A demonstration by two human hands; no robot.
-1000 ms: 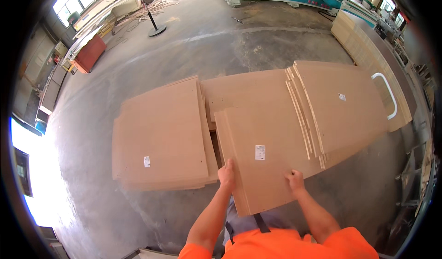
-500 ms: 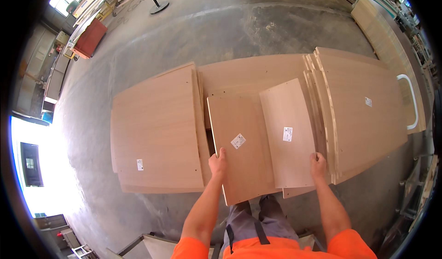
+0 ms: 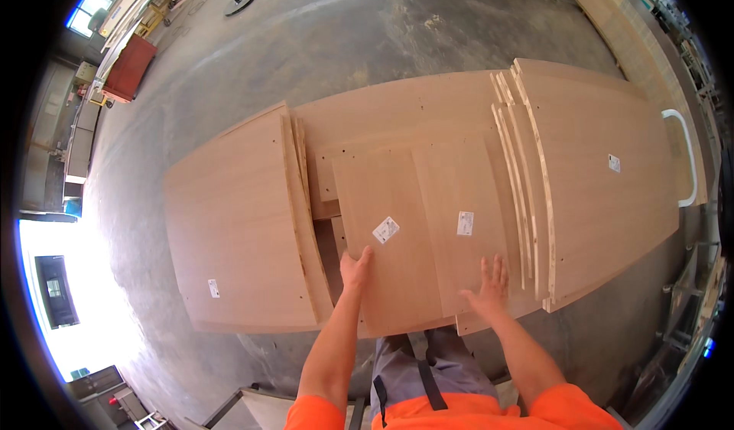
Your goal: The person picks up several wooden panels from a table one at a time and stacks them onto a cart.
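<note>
Two rectangular wood panels lie side by side in front of me on a stack: a left panel (image 3: 397, 277) and a right panel (image 3: 466, 178), each with a white label. My left hand (image 3: 356, 269) is at the left panel's near left edge, its thumb side on top and its other fingers mostly hidden, closed on that edge. With fingers spread, my right hand (image 3: 489, 288) rests on the right panel near its lower right part and holds nothing.
A taller stack of panels (image 3: 237, 223) stands on the left, another (image 3: 604, 178) on the right with stepped edges. A larger panel (image 3: 397, 109) lies behind the middle pieces. A white curved handle (image 3: 692, 159) is at far right. Beyond are a red cabinet (image 3: 130, 67) and a round-based stand (image 3: 240, 3).
The right panel, tilted up earlier, now lies flat beside the left one. My right hand has let go of its edge and moved left, opening onto its surface. The left panel has settled flatter.
</note>
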